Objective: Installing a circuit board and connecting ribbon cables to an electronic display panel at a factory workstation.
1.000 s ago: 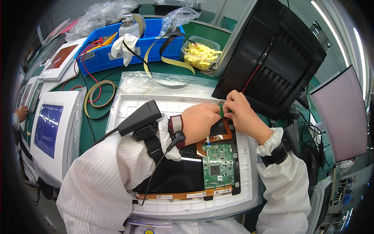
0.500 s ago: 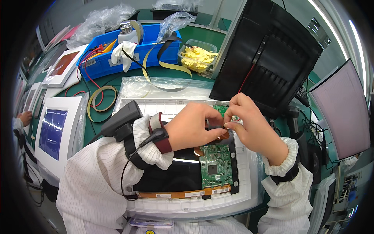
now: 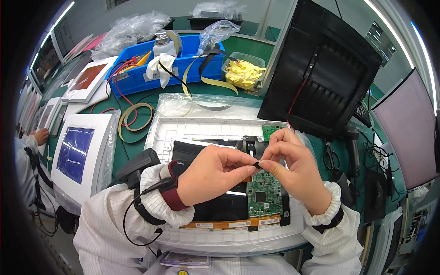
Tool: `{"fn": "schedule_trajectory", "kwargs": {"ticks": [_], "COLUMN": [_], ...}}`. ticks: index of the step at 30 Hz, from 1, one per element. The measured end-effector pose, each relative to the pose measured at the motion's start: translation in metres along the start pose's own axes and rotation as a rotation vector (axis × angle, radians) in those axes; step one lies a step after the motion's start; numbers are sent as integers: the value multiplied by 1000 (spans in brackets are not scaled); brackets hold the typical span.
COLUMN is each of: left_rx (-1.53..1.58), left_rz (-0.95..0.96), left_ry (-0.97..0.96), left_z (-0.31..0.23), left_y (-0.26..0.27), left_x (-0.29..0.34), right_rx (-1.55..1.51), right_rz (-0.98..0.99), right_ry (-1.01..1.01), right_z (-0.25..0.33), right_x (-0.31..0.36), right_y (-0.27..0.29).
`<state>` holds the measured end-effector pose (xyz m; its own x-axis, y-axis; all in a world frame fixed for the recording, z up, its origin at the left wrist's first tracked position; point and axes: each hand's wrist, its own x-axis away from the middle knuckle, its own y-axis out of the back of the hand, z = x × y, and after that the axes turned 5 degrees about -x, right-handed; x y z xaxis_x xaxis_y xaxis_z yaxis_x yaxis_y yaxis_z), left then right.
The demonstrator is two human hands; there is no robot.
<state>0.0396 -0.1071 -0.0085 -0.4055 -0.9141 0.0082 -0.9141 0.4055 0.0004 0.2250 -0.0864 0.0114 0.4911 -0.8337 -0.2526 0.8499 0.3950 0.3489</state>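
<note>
One tiny black piece (image 3: pixel 257 165), caught in a two-sided pinch

So the left hand (image 3: pixel 206 176) and right hand (image 3: pixel 298 176) nearly meet, thumb and finger of each closed on that little piece. Can't make out what it is; the fingertips cover most of it.

Just below where the hands meet there's a green circuit board (image 3: pixel 272 195), with a black display panel (image 3: pixel 220 208) under the left hand, all inside a white frame (image 3: pixel 162 133). An orange ribbon strip (image 3: pixel 221 225) runs on the near side of both hands.

My read: this is fine fingertip work on the piece, above the board. I'd say the next move calls for a light, even pinch from both sides and a clear view past the knuckles.

Other stuff: a small green board (image 3: pixel 269 132) peeks out just beyond the right hand, with a big black housing (image 3: pixel 330 68) farther out and scissors (image 3: pixel 329 156) off to its right. Beyond the left hand sit a blue bin (image 3: pixel 135 86) and some yellow pieces (image 3: pixel 245 75).

Main nuisance, imo: the black cord (image 3: pixel 124 220) looping from the left wrist could snag on the frame.
</note>
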Motion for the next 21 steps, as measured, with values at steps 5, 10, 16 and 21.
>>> {"fn": "schedule_trajectory", "kwargs": {"ticks": [5, 10, 16, 21], "left_rx": [64, -235, -838, -856], "left_rz": [26, -82, -42, 1], "left_ry": [57, -49, -426, -485], "left_z": [3, 20, 36, 39], "left_y": [3, 10, 9, 7], "left_x": [4, 1, -2, -1], "right_rx": [147, 260, 407, 405], "right_rz": [-74, -63, 155, 213], "right_ry": [89, 70, -76, -28], "right_z": [1, 4, -29, -38], "right_x": [1, -3, -9, -11], "right_y": [-13, -5, -5, -4]}}
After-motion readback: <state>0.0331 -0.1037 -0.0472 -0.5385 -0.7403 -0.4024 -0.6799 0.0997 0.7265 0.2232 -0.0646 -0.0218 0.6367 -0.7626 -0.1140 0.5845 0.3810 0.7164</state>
